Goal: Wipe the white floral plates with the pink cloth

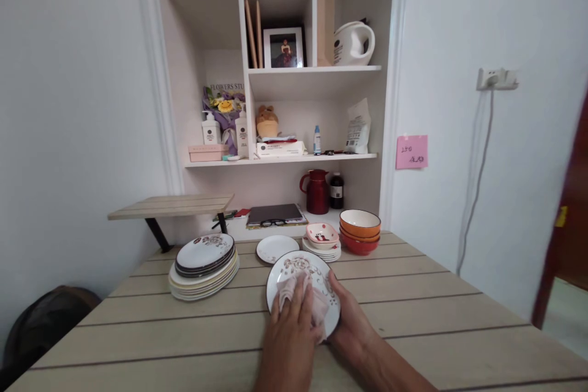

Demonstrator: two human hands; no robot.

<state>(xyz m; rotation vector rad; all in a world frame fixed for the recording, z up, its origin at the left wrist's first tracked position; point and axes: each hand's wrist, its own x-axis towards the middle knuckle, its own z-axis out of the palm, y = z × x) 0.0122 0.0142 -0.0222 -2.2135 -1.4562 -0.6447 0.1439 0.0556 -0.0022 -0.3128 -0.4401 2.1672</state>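
Note:
A white plate with a dark rim and brown floral print [281,271] is tilted above the table, facing me. My right hand [353,321] grips its right edge, thumb on the face and the other fingers behind it. With spread fingers pressed down, my left hand [294,321] holds a pale pink cloth [320,305] flat against the plate's face. Just behind lies another white plate [277,248] on the table. To the left is a stack of plates [204,260], dark-rimmed patterned ones on top of plain white ones.
Small pink bowls [322,234] sit on little white plates [321,253] at the back right, beside stacked orange and red bowls [360,233]. A raised wooden stand [171,205] is at the back left. Behind the table [432,318], shelves hold a red jug [316,193] and a laptop [277,214].

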